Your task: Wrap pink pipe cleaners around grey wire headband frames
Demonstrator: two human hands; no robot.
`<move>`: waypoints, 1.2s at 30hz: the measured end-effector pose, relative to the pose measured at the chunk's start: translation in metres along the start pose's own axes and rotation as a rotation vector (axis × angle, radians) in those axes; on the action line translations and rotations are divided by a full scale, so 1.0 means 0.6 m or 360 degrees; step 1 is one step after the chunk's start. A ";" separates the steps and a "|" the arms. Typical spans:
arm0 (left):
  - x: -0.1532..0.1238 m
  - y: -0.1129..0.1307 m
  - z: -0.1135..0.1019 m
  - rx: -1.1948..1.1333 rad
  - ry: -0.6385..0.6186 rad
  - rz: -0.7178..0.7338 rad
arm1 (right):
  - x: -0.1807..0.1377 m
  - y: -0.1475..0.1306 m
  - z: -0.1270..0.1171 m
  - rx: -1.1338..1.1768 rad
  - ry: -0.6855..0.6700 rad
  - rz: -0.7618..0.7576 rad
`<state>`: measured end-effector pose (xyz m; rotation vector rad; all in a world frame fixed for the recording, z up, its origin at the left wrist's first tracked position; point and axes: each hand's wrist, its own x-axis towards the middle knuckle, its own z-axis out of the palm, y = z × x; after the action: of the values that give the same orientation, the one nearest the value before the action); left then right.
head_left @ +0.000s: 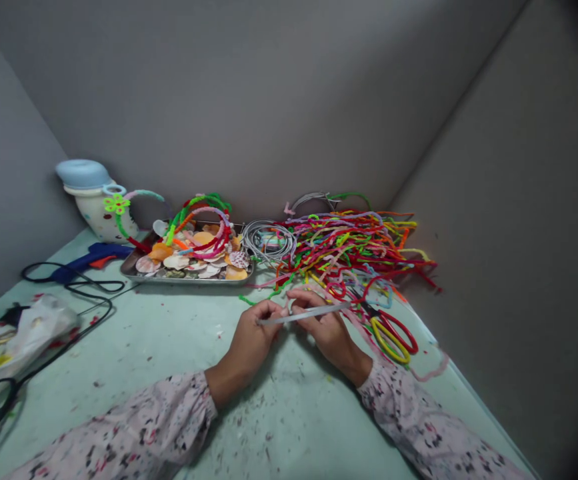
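1. Flower-print sleeves (123, 427) are seen nearest the camera, gathered at both wrists, left and right.
2. Between the wrists a pale strip (326, 310) is held, thin, whitish and almost straight, its right end raised slightly above its left.
3. On the pale green, speckled tabletop (159, 347), a plastic bag (49, 320) is seen at far left, then a blue glue gun (86, 260) and a blue-lidded bottle (101, 217).
4. Next, a metal tray (183, 281) is filled with shells (179, 262), and coloured hoops (209, 223) are rested upon them.
5. Farther right, tangled pipe cleaners (343, 247) are heaped, with red-and-yellow scissors (379, 324) placed just in front.
6. The tabletop is enclosed by plain grey walls (219, 120).
7. By the fingers of the left hand (246, 343) the strip is pinched near its left end; across the curled fingers of the right hand (336, 337) it is laid, though whether it is gripped there cannot be told.
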<state>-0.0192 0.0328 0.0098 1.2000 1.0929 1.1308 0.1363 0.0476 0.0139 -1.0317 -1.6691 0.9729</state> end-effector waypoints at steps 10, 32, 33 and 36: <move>-0.007 0.010 0.004 -0.0243 -0.0181 -0.0055 | 0.000 0.007 0.000 0.0599 -0.0159 0.0231; -0.002 0.010 0.000 -0.0229 -0.0097 -0.0037 | -0.006 0.017 0.008 0.0160 0.0027 -0.0015; -0.003 0.013 0.000 -0.0207 -0.0074 -0.0025 | -0.006 0.017 0.008 0.0137 0.0032 -0.0013; -0.002 0.013 0.002 -0.0174 -0.0020 0.0013 | -0.005 0.020 0.006 0.0079 0.0051 -0.0008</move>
<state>-0.0185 0.0319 0.0177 1.1252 1.0046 1.1730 0.1359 0.0483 0.0009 -1.0049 -1.6129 0.9852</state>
